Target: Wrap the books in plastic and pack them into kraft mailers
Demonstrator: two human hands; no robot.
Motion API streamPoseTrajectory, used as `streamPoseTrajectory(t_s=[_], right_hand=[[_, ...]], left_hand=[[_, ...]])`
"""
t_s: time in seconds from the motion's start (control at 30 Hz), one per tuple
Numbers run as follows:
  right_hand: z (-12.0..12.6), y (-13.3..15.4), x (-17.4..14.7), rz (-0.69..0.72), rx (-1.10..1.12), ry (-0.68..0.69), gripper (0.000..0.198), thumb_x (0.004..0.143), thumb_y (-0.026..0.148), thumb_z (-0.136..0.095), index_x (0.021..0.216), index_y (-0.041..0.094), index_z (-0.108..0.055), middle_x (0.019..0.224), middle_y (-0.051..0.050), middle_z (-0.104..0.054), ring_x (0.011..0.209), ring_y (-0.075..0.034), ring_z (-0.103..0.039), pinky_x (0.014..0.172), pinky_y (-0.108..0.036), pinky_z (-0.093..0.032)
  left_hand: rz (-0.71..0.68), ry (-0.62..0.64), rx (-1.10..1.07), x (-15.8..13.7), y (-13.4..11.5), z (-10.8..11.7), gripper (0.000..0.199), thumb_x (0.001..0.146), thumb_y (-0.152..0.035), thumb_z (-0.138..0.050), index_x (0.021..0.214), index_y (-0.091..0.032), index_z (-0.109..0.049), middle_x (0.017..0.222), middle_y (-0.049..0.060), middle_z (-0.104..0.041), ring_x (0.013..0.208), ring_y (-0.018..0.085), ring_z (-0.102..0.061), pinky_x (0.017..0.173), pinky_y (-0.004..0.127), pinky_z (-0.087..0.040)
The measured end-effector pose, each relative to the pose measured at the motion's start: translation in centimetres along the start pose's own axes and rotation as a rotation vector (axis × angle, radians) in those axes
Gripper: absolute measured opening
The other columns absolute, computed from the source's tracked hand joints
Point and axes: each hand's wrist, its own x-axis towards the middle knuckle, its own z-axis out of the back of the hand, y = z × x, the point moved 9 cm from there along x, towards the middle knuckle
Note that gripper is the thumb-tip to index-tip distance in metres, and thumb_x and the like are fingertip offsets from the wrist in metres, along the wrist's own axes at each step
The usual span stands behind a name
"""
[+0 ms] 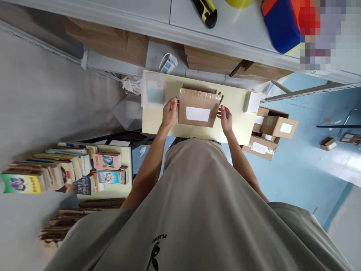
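Note:
A brown cardboard box [193,98] with a white label [197,113] sits at the middle of the pale yellow table [237,124]. Shiny clear tape runs along its far edge, and a flap sticks out at its far right corner. My left hand [170,111] grips the box at its left side, fingers bent against the cardboard. On the opposite side, my right hand [225,117] has its fingers curled at the box's right edge. Fingertips of both hands are partly hidden by the box.
A white box [252,102] stands at the table's right end; a clear plastic sheet [153,90] lies at its left. The shelf above holds a yellow-black utility knife [207,13]. Stacked books [56,165] are at left, cardboard boxes [272,126] at right.

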Motion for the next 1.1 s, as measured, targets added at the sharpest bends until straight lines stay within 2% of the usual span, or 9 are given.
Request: streamPoseTrajectory(t_s=[0.13, 0.23, 0.37, 0.43, 0.53, 0.67, 0.83, 0.97, 1.1], right_hand=[[1.7, 3.5, -3.1, 0.072, -0.041, -0.037, 0.101, 0.108, 0.107, -0.029, 0.147, 0.026, -0.074, 0.147, -0.019, -0.080, 0.133, -0.033, -0.082, 0.107, -0.050, -0.072], [2.0, 4.0, -4.4, 0.076, -0.073, -0.041, 0.100, 0.106, 0.108, -0.034, 0.147, 0.026, -0.074, 0.146, -0.017, -0.080, 0.136, -0.034, -0.078, 0.111, -0.052, -0.072], [1.6, 1.8, -4.0, -0.016, -0.069, -0.044, 0.089, 0.099, 0.107, -0.057, 0.127, 0.025, -0.075, 0.123, -0.012, -0.081, 0.114, -0.029, -0.077, 0.108, -0.052, -0.074], [1.5, 0.2, -3.4, -0.083, -0.050, -0.038, 0.082, 0.096, 0.105, -0.063, 0.112, 0.025, -0.073, 0.108, -0.008, -0.076, 0.102, -0.025, -0.073, 0.100, -0.051, -0.078], [1.6, -1.7, -2.8, -0.176, 0.004, -0.016, 0.075, 0.095, 0.101, -0.068, 0.098, 0.026, -0.068, 0.092, -0.002, -0.067, 0.095, -0.022, -0.069, 0.094, -0.048, -0.079], [1.5, -2.5, -2.8, -0.213, 0.058, 0.034, 0.076, 0.094, 0.102, -0.068, 0.093, 0.027, -0.064, 0.092, -0.002, -0.065, 0.098, -0.022, -0.073, 0.094, -0.047, -0.078], [1.9, -2.2, -3.0, -0.167, 0.021, 0.022, 0.080, 0.092, 0.107, -0.064, 0.099, 0.027, -0.064, 0.092, -0.003, -0.067, 0.099, -0.023, -0.074, 0.091, -0.045, -0.076], [3.9, 0.7, -2.8, -0.019, -0.129, -0.094, 0.077, 0.098, 0.100, -0.066, 0.118, 0.026, -0.073, 0.113, -0.012, -0.079, 0.111, -0.031, -0.078, 0.098, -0.054, -0.074], [3.9, 8.6, -4.3, 0.259, -0.282, -0.263, 0.068, 0.112, 0.086, -0.062, 0.144, 0.027, -0.074, 0.147, -0.020, -0.076, 0.140, -0.040, -0.077, 0.118, -0.069, -0.067]], left_hand=[[0.072, -0.028, -0.047, -3.1, -2.5, 1.7, 0.093, 0.109, -0.103, -0.050, 0.137, -0.021, -0.084, 0.116, 0.016, -0.086, 0.129, 0.036, -0.086, 0.115, 0.050, -0.071], [0.103, -0.003, -0.002, -5.0, -3.0, 1.6, 0.085, 0.111, -0.097, -0.056, 0.139, -0.021, -0.082, 0.114, 0.014, -0.086, 0.125, 0.033, -0.086, 0.113, 0.048, -0.071], [0.152, -0.016, 0.158, -5.4, -1.3, 1.2, 0.061, 0.102, -0.078, -0.086, 0.123, -0.021, -0.082, 0.103, 0.011, -0.083, 0.113, 0.033, -0.086, 0.108, 0.045, -0.072], [0.187, -0.049, 0.138, -5.0, 0.2, 1.3, 0.050, 0.103, -0.071, -0.085, 0.101, -0.022, -0.077, 0.089, 0.007, -0.076, 0.099, 0.029, -0.083, 0.104, 0.045, -0.075], [0.284, -0.118, -0.012, -4.3, 2.7, 2.1, 0.054, 0.105, -0.069, -0.081, 0.082, -0.024, -0.062, 0.075, -0.001, -0.060, 0.078, 0.020, -0.074, 0.096, 0.044, -0.079], [0.363, -0.142, -0.137, -4.0, 4.5, 2.6, 0.056, 0.099, -0.073, -0.089, 0.089, -0.024, -0.064, 0.077, -0.001, -0.064, 0.076, 0.017, -0.075, 0.094, 0.043, -0.080], [0.389, -0.116, -0.162, -4.1, 4.2, 2.3, 0.061, 0.097, -0.080, -0.090, 0.094, -0.024, -0.065, 0.082, 0.001, -0.070, 0.083, 0.018, -0.079, 0.097, 0.042, -0.078], [0.343, -0.043, -0.103, -4.0, 3.0, 2.6, 0.059, 0.097, -0.079, -0.089, 0.104, -0.023, -0.072, 0.091, 0.003, -0.075, 0.086, 0.019, -0.079, 0.094, 0.039, -0.075], [0.248, -0.040, -0.001, -1.8, 3.2, 6.5, 0.055, 0.100, -0.075, -0.086, 0.118, -0.024, -0.079, 0.117, 0.012, -0.087, 0.109, 0.024, -0.085, 0.097, 0.036, -0.070]])
